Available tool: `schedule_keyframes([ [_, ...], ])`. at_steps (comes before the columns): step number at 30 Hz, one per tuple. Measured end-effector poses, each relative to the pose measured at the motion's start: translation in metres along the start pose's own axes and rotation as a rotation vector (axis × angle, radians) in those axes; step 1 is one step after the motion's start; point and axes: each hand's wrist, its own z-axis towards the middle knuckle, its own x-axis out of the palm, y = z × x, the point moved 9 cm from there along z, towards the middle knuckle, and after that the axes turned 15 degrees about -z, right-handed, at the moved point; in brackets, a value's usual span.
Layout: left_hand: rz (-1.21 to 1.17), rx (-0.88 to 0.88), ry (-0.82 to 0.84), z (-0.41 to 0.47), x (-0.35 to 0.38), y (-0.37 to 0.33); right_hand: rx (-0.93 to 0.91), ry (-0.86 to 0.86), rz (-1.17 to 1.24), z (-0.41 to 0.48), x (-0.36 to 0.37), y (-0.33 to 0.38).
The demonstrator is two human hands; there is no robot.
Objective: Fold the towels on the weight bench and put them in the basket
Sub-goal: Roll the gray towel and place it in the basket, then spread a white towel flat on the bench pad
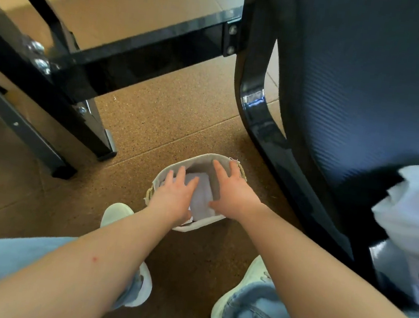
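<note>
Cork floor (181, 118) carries the basket (189, 228) between the person's shoes. 1 folded towel (202, 197) lies inside it, so this looks like the stowing step. Left hand (175, 194) and right hand (233, 191) reach down into the basket, fingers spread flat, gripping nothing. Next, I judge, the white heap (418, 211) on the bench (357, 84) needs folding.

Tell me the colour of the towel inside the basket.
White; the towel sits in the grey-lined basket, clearest in the head view.
</note>
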Motion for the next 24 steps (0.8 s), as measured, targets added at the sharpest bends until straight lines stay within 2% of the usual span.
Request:
schedule_keyframes([
  [11, -0.001, 0.174, -0.252, -0.087, -0.098, -0.083, -0.031, -0.178, 0.034, -0.104, -0.103, -0.003],
  [17, -0.075, 0.297, -0.375, -0.122, -0.134, -0.147, 0.018, -0.326, 0.077, -0.170, -0.153, -0.042],
  [24, -0.143, 0.456, -0.384, -0.139, -0.144, -0.231, 0.112, -0.403, 0.094, -0.239, -0.185, -0.105],
])
